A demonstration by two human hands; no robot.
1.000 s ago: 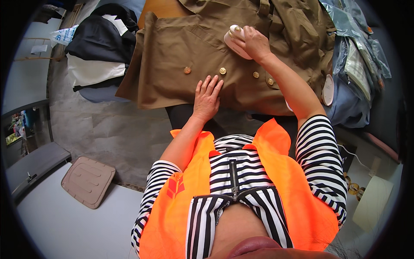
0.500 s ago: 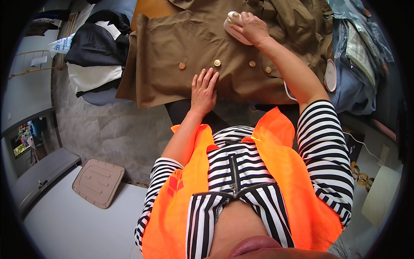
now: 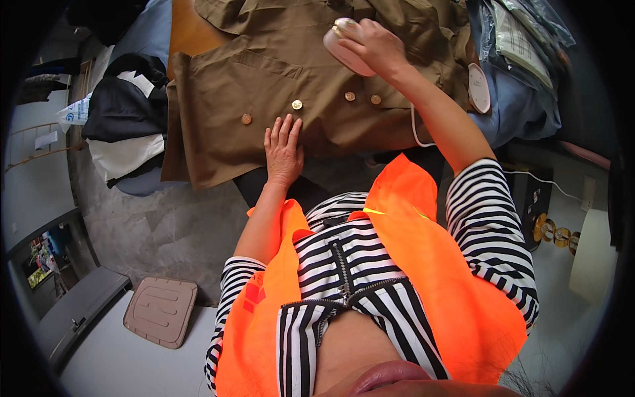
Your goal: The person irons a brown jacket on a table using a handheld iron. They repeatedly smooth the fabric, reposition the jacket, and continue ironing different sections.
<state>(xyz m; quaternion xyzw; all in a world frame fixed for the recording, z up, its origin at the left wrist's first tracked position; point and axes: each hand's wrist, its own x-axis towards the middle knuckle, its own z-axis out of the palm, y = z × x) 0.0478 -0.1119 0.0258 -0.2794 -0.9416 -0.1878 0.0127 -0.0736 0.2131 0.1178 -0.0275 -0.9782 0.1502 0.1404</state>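
Note:
A brown coat (image 3: 218,92) with gold buttons (image 3: 297,104) lies spread over the table in front of me. My right hand (image 3: 378,47) is closed around a small pale hand-held iron (image 3: 345,47) at the coat's upper middle. The iron looks slightly tilted; whether its whole sole touches the cloth I cannot tell. Flat on the coat's near edge, just below a button, rests my left hand (image 3: 284,152) with its fingers stretched out. A white cord (image 3: 415,129) runs beside my right forearm. Right of that forearm sits a white oval piece (image 3: 479,89), perhaps the iron's rest.
Dark and white folded garments (image 3: 126,126) are heaped at the left of the table. Clear plastic-wrapped garments (image 3: 522,46) lie on blue cloth at the right. A brown lid-like panel (image 3: 161,311) is at the lower left, beside grey floor (image 3: 159,231).
The whole view has shifted, so the coat appears farther left. Against the buttons, the iron in my right hand has slid a little to the right. My left hand stays by the same button.

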